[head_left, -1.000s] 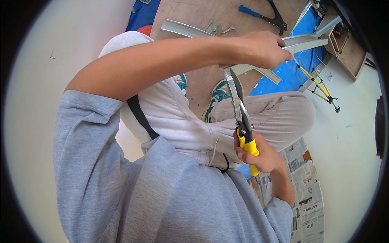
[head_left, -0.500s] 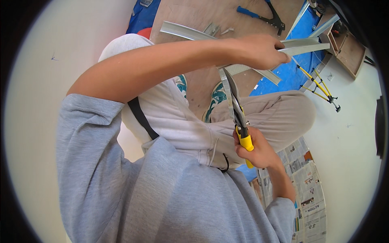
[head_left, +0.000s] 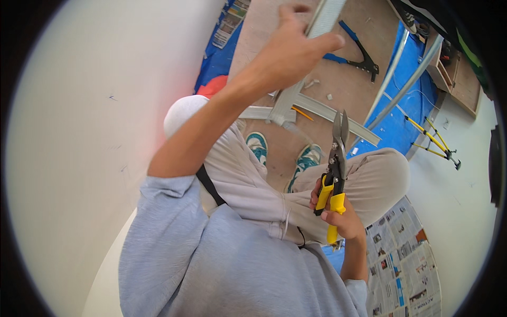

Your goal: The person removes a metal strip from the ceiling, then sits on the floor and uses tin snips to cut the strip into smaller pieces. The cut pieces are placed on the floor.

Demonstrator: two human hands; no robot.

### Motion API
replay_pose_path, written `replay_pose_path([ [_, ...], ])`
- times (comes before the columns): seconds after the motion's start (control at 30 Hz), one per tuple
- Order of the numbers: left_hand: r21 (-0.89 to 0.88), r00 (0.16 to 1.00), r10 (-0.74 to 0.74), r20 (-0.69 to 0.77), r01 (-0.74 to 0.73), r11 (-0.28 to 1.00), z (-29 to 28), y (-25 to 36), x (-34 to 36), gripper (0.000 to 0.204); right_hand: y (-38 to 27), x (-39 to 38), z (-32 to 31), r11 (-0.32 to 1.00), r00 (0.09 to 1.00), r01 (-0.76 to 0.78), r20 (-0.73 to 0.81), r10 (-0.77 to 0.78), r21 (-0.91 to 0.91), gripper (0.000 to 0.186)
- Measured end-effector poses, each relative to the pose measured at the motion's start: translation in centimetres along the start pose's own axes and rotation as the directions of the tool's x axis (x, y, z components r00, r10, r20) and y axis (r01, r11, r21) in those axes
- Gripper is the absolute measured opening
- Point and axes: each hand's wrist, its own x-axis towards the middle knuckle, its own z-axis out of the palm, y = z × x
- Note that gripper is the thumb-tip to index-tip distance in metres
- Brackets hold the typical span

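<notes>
My left hand (head_left: 298,55) reaches over the board with thumb and fingers around a long silvery metal channel (head_left: 325,20). The channel runs slantwise behind my hand, and its lower end is blurred. In my right hand (head_left: 344,214) are tin snips (head_left: 338,164) with yellow grips, blades upward and slightly parted. The blades are apart from the metal. Another metal strip (head_left: 338,117) lies on the board, under the held channel, close to the snips' tips. An orange pencil (head_left: 302,113) rests by the crossing.
A blue-handled riveter (head_left: 362,58) and small scraps (head_left: 312,83) lie on the brown board (head_left: 259,31). Long metal lengths (head_left: 406,87) rest over blue sheeting (head_left: 388,100) at right. A yellow tripod (head_left: 430,134), an opened wooden box (head_left: 459,79) and newspaper (head_left: 406,253) are on that side.
My left hand has moved up and left, swinging the channel from sideways to steeply upright. The snips have come away from the metal, turned upright, and their handles have spread.
</notes>
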Motion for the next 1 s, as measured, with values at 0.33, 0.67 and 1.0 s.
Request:
replay_pose_path([
  [0.33,-0.62,0.842,0.027,-0.538,-0.418,0.664,-2.7,2.4,-4.8,0.066,1.3,3.0,1.6,0.911,0.954,0.269,-0.04,-0.296,-0.313,0.061],
  [0.67,-0.712,0.864,0.242,-0.442,-0.501,0.491,0.0,2.3,-5.6,0.058,-0.1,7.2,5.1,0.899,0.914,0.373,-0.076,-0.399,-0.227,0.07],
  [1.0,-0.597,0.794,0.346,-0.499,-0.605,0.527,0.1,1.0,-5.2,0.025,-1.9,6.3,5.7,0.859,0.885,0.426,-0.066,-0.461,-0.284,0.072],
])
